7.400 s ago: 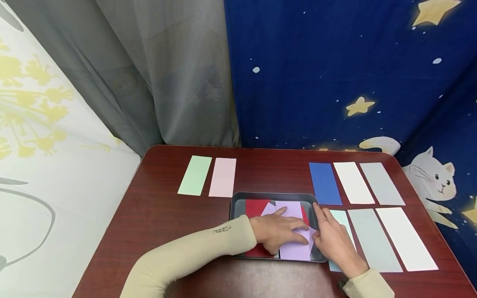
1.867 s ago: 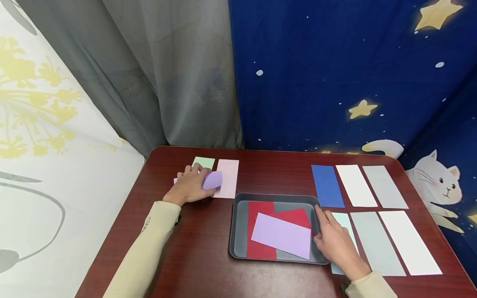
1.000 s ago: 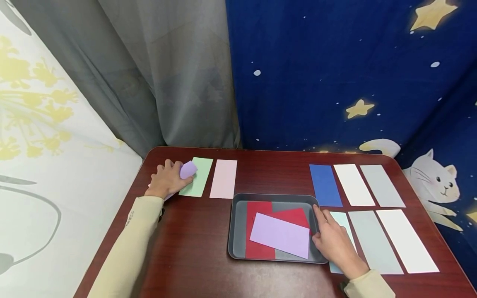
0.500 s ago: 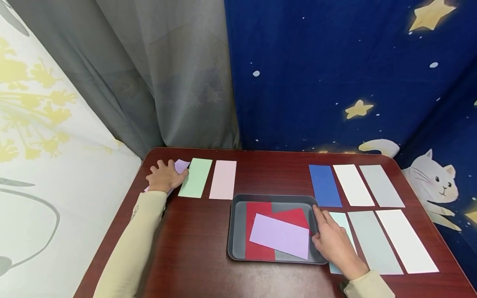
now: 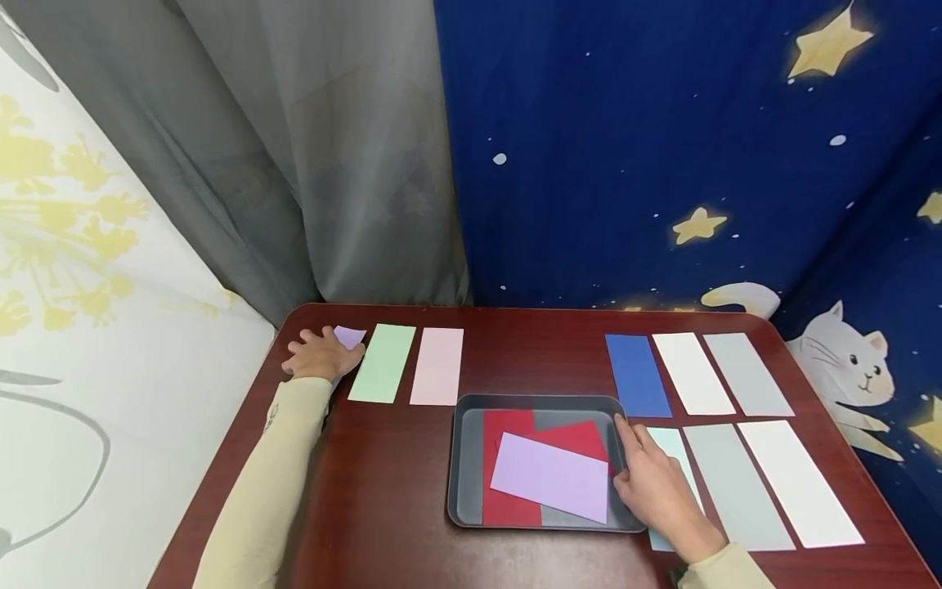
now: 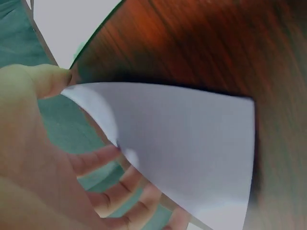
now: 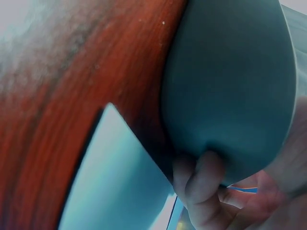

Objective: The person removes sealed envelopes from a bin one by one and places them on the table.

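Note:
My left hand (image 5: pixel 321 354) is at the table's far left, its thumb and fingers along the edges of a lavender paper card (image 5: pixel 349 336). In the left wrist view the card (image 6: pixel 187 143) bows upward near the thumb; the hand hides most of it in the head view. My right hand (image 5: pixel 658 483) grips the right rim of a dark grey tray (image 5: pixel 462 491). In the right wrist view its fingers curl against the tray's outer wall (image 7: pixel 225 81). Inside the tray a second lavender card (image 5: pixel 549 477) lies slanted over red cards (image 5: pixel 508 499).
A green card (image 5: pixel 383 363) and a pink card (image 5: pixel 437 366) lie right of my left hand. Beyond the tray's right side lie a blue card (image 5: pixel 638 375) and several white, grey and pale mint cards (image 5: pixel 798 483). Curtains stand behind the table's back edge.
My left hand, earlier pressing on cards in the tray, has carried one lavender card left, past the pink and green cards, and lowered it. My right hand has stayed on the tray rim.

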{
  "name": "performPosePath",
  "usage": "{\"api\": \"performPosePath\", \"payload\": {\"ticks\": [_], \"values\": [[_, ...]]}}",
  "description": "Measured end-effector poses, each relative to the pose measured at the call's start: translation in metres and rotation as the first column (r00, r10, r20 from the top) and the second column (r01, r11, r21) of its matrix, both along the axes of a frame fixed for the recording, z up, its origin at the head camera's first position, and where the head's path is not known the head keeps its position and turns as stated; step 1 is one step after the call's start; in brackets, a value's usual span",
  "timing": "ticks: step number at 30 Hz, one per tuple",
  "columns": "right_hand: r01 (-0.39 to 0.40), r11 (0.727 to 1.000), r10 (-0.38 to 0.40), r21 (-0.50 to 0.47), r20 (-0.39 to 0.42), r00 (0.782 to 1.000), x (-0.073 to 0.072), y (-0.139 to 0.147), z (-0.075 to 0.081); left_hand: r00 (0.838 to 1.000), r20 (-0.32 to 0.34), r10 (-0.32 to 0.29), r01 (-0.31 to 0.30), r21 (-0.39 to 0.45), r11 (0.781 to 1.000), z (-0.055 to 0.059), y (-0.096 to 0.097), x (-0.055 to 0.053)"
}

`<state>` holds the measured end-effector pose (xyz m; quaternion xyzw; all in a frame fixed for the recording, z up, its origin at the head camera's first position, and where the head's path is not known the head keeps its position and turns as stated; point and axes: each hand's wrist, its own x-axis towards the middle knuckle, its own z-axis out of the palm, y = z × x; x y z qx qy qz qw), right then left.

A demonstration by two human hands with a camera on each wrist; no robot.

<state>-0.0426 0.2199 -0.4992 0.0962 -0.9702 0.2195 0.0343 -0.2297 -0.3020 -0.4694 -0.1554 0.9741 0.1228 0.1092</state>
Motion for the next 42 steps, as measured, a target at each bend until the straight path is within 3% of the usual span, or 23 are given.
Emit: {"api": "performPosePath", "payload": {"ticks": [6, 14, 24, 31, 35, 42], "values": [[0.000, 1.000, 0.000, 0.010, -0.014, 1.000, -0.001, 0.000, 0.000, 0.997, -0.004, 0.082, -0.082, 0.007, 0.997, -0.002, 0.003, -0.004], [0.009, 1.000, -0.009, 0.009, 0.030, 1.000, 0.001, -0.002, 0.000, 0.991, 0.000, 0.134, -0.134, 0.011, 0.991, -0.006, 0.005, -0.004], [-0.003, 1.000, 0.003, 0.012, 0.014, 1.000, 0.000, 0.000, 0.000, 0.996, -0.001, 0.085, -0.085, 0.031, 0.996, -0.003, 0.006, 0.006], [-0.002, 1.000, 0.002, 0.012, 0.008, 1.000, 0.000, 0.001, 0.001, 0.996, -0.087, 0.003, -0.002, 0.017, 1.000, 0.003, 0.015, 0.016], [0.000, 1.000, 0.000, 0.013, -0.005, 1.000, 0.000, 0.001, 0.001, 0.978, -0.196, -0.066, 0.065, -0.007, 0.998, 0.008, 0.030, 0.025], [0.000, 1.000, 0.000, 0.009, -0.002, 1.000, 0.000, -0.001, 0.002, 0.917, -0.344, -0.202, 0.186, -0.081, 0.979, 0.013, 0.059, 0.045]]}}
